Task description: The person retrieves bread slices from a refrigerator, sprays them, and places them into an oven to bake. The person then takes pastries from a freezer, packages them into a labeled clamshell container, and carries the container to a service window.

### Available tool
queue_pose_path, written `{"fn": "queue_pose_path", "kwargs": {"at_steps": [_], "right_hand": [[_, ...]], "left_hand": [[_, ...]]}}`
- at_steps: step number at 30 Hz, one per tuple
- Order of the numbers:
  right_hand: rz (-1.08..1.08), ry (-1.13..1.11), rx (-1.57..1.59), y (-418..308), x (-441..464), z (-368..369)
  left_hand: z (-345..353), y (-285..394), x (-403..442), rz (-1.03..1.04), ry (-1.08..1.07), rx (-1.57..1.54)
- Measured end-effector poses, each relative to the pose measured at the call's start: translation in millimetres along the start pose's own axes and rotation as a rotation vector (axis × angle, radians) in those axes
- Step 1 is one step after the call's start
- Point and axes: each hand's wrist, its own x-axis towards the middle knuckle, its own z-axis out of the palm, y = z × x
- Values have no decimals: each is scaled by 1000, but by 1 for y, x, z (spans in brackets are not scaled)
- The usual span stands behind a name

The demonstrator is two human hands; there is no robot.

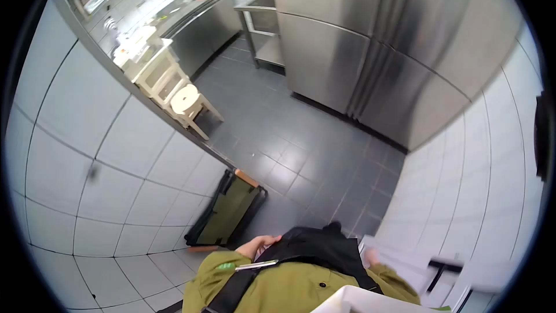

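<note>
My left hand (262,246) hangs low beside my black apron (313,248), its fingers partly hidden against the cloth. I cannot make out whether it holds anything. On the other side, my right hand (371,257) is smeared by motion near the edge of a white door (399,258) with a black handle (445,266). Whether its fingers touch the door is unclear. The corner of a white box-like thing (360,301) shows close to the camera at the bottom, with its support out of view. A slim pen-like item (258,265) lies across my olive jacket (289,290).
A green-panelled folded cart or frame (227,211) leans by the tiled wall (116,156) at left. Beyond the grey tiled floor (260,116) stand steel refrigerators (330,58), a steel table (267,52), a long counter (200,26) and cream plastic chairs (185,99).
</note>
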Motion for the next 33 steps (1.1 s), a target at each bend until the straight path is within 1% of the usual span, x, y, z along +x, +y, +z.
{"fn": "queue_pose_path", "kwargs": {"at_steps": [1,2,3,5,7,8,9,10,11,12,13,14,15,16,17,18,19,21,22,23,24,25,26,27,28,29,31,33], "right_hand": [[-97,80,-105,4,66,-60],[-193,173,-209,1,133,-122],[-270,278,-278,-15,199,-181],[-398,509,-88,-61,342,-287],[-513,699,106,-103,457,-378],[-522,613,-122,-155,494,-439],[-511,507,-343,-224,499,-495],[-403,398,113,-279,509,-536],[-482,358,289,-303,548,-550],[-597,302,450,-318,583,-546],[-634,212,564,-336,609,-549],[-599,105,682,-350,619,-557],[-530,3,807,-369,617,-572],[-447,-91,936,-388,613,-588],[-354,-172,1058,-409,608,-605],[-344,-191,1283,-419,624,-611],[-323,-212,1507,-427,642,-617],[-271,-222,1545,-457,703,-627],[-259,-222,1562,-471,736,-638],[-330,-221,1446,-497,753,-657],[-431,-205,1323,-538,774,-690],[-541,-174,1198,-581,803,-727],[-699,-198,1253,-618,842,-740],[-859,-227,1313,-664,885,-749],[-898,-315,1320,-709,915,-767],[-922,-411,1322,-753,941,-781],[-1188,-402,1082,-863,978,-828],[-1242,-528,701,-973,1045,-866]], "left_hand": [[-4,15,-11,69,30,-167],[1,54,-54,80,41,-515],[-13,71,-65,89,-128,-746],[-41,119,-77,203,69,-768],[-90,157,-65,261,168,-673],[-127,176,-62,280,234,-572],[-163,194,-63,282,310,-438],[-204,214,-70,271,387,-275],[-247,231,-80,239,458,-96],[-286,252,-96,199,514,50],[-321,273,-107,183,581,125],[-360,275,-64,218,662,160],[-389,290,-78,331,898,37],[-424,303,-82,389,874,-147],[-465,313,-73,531,826,-265],[-504,329,-74,517,547,-598],[-530,354,-93,495,550,-672],[-594,373,-81,488,894,-219],[-624,383,-82,391,791,-162],[-660,393,-89,305,694,-104],[-712,416,-97,237,625,-51],[-755,428,-91,320,707,-190],[-790,427,-85,397,782,-310],[-834,439,-95,413,795,-487],[-871,452,-116,536,833,-530],[-915,469,-149,614,981,-505],[-1011,493,-211,860,1159,-775],[-1115,514,-280,1035,1497,-793]]}}
